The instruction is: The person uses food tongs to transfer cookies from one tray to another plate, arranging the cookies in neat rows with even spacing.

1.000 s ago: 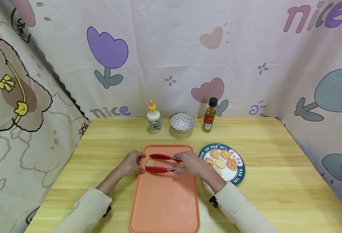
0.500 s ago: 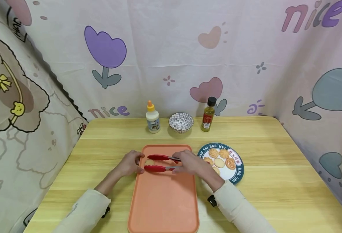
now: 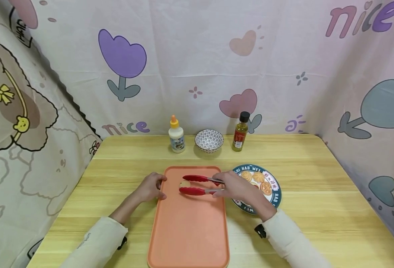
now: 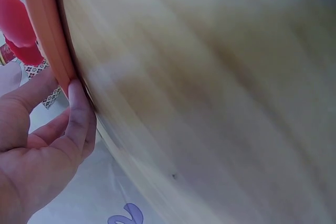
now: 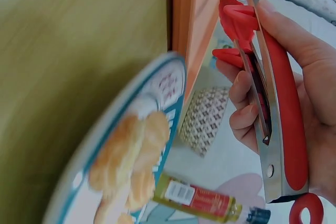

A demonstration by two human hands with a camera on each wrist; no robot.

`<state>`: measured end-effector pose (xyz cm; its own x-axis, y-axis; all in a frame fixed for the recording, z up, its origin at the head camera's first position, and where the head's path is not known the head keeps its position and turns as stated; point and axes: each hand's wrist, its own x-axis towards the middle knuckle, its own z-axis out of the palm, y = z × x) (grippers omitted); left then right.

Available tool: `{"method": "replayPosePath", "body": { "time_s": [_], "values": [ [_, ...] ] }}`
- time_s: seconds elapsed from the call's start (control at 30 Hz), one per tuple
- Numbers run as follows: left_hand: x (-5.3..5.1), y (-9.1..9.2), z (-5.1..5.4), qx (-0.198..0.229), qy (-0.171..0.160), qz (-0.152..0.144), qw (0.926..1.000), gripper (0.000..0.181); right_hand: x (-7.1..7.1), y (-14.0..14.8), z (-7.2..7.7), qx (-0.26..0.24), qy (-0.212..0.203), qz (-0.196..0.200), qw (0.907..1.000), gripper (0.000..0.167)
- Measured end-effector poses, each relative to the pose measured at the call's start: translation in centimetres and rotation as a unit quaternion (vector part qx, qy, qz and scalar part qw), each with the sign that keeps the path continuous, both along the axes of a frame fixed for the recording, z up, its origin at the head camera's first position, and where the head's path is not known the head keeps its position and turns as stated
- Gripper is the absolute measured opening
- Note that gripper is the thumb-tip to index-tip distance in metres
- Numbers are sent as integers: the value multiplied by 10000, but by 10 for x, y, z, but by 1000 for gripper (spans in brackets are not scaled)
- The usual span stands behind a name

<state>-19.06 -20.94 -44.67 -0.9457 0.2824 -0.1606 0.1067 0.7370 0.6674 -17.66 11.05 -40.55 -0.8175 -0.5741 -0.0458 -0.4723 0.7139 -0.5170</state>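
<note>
My left hand (image 3: 151,187) grips the left rim of an orange tray (image 3: 188,230), its thumb and fingers pinching the edge in the left wrist view. Over the tray's far part, my right hand (image 3: 236,185) holds a pair of red-tipped metal tongs (image 5: 286,108) by their handles. A small pale cookie (image 3: 185,184) lies between the tong tips, which point left. Whether it is lifted off the tray I cannot tell. To the right stands a plate (image 3: 276,197) with a teal rim, bearing several cookies; my right hand and forearm partly cover it.
Behind the tray stand a white squeeze bottle (image 3: 177,140) with a yellow and orange cap, a small patterned bowl (image 3: 209,140), and a black-capped oil bottle (image 3: 240,134). A printed cloth hangs behind the wooden table (image 3: 311,167).
My right hand and the tongs have moved right, away from the left rim, and the cookie has come along between the tips. My left hand stays on the tray's rim.
</note>
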Motion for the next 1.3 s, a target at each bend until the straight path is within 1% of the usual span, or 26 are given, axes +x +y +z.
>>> {"method": "replayPosePath", "body": {
  "time_s": [0.1,0.27,0.37,0.47,0.57,0.63,0.7,0.77,0.9,1.07,1.13,1.3],
  "values": [
    [0,0,1,-1,23,-29,10000,59,2,11,3,-35,-22,-55,10000,47],
    [-1,1,2,-20,90,-96,9999,59,6,32,7,71,160,-166,9997,51],
    [-2,2,1,-18,84,-100,9999,59,11,46,9,152,174,-357,9991,53],
    [-3,1,0,-15,77,-91,9999,59,15,59,11,249,153,-569,9980,52],
    [-3,1,0,-23,122,-97,9999,58,20,73,12,320,163,-687,9970,52],
    [-3,1,-1,-43,154,-103,9998,58,23,81,13,272,68,-714,9971,52],
    [-3,0,-1,-60,188,-119,9997,57,27,89,14,296,69,-758,9967,53],
    [-2,0,-2,-68,198,-112,9997,57,31,98,15,294,-20,-855,9959,56],
    [-2,1,-2,-54,157,-91,9998,58,38,115,18,433,19,-1006,9940,63],
    [-2,1,-2,-15,188,-111,9998,58,50,137,20,500,-65,-1268,9907,68],
    [-2,0,-2,-20,174,-101,9998,58,54,145,20,490,-40,-1339,9898,68],
    [-1,-1,-1,15,87,-44,10000,59,63,161,23,428,181,-1382,9893,64]
  ]
}}
